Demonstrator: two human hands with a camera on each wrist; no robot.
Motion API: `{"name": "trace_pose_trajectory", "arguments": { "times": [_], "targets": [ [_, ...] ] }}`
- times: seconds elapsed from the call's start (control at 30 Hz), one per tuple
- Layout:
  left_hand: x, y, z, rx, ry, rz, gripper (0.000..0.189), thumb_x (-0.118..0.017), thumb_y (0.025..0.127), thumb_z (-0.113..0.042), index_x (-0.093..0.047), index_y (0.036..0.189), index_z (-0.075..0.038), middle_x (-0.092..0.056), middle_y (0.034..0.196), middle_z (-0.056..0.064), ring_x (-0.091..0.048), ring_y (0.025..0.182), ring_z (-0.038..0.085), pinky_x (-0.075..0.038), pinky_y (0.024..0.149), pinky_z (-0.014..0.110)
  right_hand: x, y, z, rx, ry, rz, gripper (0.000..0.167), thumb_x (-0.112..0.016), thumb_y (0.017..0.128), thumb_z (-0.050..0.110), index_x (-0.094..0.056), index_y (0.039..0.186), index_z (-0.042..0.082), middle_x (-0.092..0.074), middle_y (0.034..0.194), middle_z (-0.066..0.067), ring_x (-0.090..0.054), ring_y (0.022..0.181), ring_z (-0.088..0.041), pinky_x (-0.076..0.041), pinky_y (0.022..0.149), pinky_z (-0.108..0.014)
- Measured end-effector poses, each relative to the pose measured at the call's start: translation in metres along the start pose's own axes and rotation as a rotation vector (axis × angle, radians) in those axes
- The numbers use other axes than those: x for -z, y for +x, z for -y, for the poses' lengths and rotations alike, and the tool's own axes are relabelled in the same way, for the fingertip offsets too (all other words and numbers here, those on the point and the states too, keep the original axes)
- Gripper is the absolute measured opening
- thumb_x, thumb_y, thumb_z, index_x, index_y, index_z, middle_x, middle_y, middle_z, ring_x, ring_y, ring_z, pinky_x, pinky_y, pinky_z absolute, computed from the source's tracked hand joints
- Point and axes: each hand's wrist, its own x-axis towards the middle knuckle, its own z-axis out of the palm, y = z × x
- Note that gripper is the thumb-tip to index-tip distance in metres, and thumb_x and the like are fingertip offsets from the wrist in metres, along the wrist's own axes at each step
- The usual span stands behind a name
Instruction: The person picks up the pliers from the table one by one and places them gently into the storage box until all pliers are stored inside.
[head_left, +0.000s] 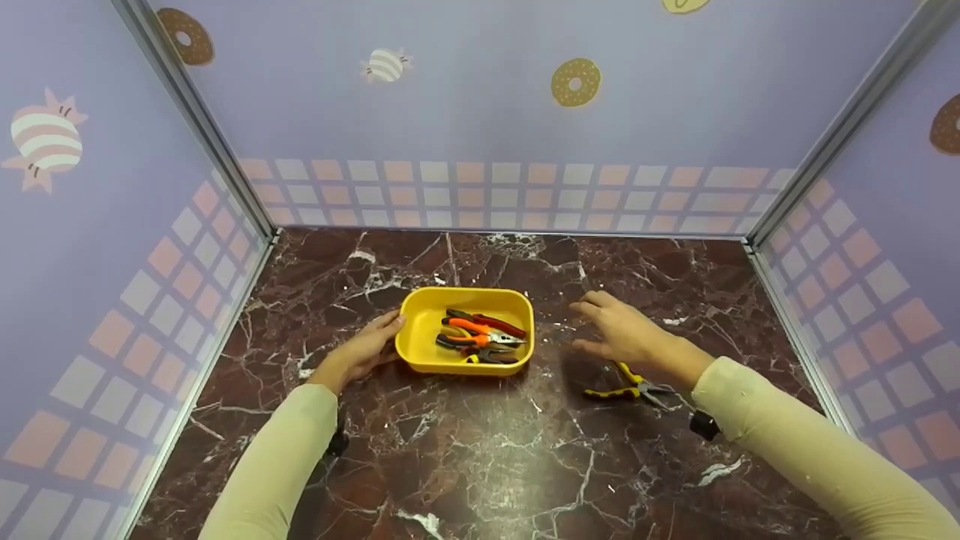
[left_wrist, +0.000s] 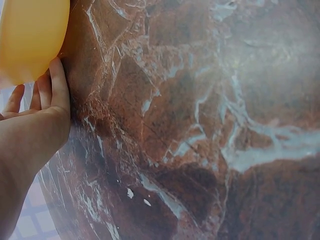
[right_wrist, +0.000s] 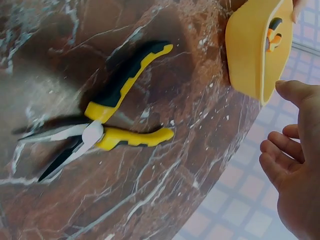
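My left hand (head_left: pixel 364 349) touches the left end of a yellow plastic bin (head_left: pixel 420 367), its fingers fairly straight against the wall in the left wrist view. Inside the bin lie several pliers, among them orange-and-black pliers (head_left: pixel 480 331) and red-handled ones (head_left: pixel 501 325). My right hand (head_left: pixel 626 334) hovers to the right of the bin with its fingers spread and holds nothing. Close below it, long-nose pliers (right_wrist: pixel 92 132) with yellow-and-black handles lie on the table, jaws apart. The right forearm partly overlaps these pliers in the head view.
The table (head_left: pixel 480 465) has a dark red marbled top with white veins. Lilac panels (head_left: pixel 480 112) with printed sweets and checks stand at the back and both sides, joined by metal corner posts (head_left: pixel 840 124).
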Motion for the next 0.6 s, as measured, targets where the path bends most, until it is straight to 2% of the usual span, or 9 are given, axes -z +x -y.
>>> {"name": "trace_pose_trajectory", "arguments": {
  "times": [0.27,0.47,0.6],
  "targets": [
    [-0.001,-0.001,-0.002,0.006,0.002,0.003,0.069,-0.045,0.115,-0.038,-0.013,0.172,-0.013,-0.031,0.17,0.017,-0.041,0.151,0.034,-0.041,0.12,0.051,0.003,-0.011,-0.009,-0.027,-0.003,0.018,0.065,-0.085,0.091,0.037,-0.064,0.138,-0.003,-0.061,0.125,-0.015,-0.06,0.115,-0.032,-0.056,0.098,-0.05],
    [0.0,-0.001,-0.001,-0.003,0.012,0.003,0.068,-0.045,0.116,-0.037,-0.014,0.172,-0.014,-0.031,0.17,0.016,-0.042,0.15,0.034,-0.041,0.12,0.052,0.0,-0.017,-0.012,-0.036,-0.006,0.045,0.065,-0.087,0.09,0.038,-0.065,0.136,-0.002,-0.061,0.121,-0.015,-0.059,0.112,-0.031,-0.056,0.094,-0.05],
    [0.001,-0.001,0.001,-0.013,0.013,0.008,0.068,-0.044,0.116,-0.037,-0.013,0.172,-0.013,-0.031,0.17,0.018,-0.042,0.15,0.035,-0.04,0.12,0.053,-0.003,-0.023,-0.014,-0.068,0.012,0.068,0.067,-0.086,0.09,0.042,-0.064,0.138,0.0,-0.061,0.125,-0.015,-0.06,0.118,-0.033,-0.056,0.099,-0.051]
  ]
}}
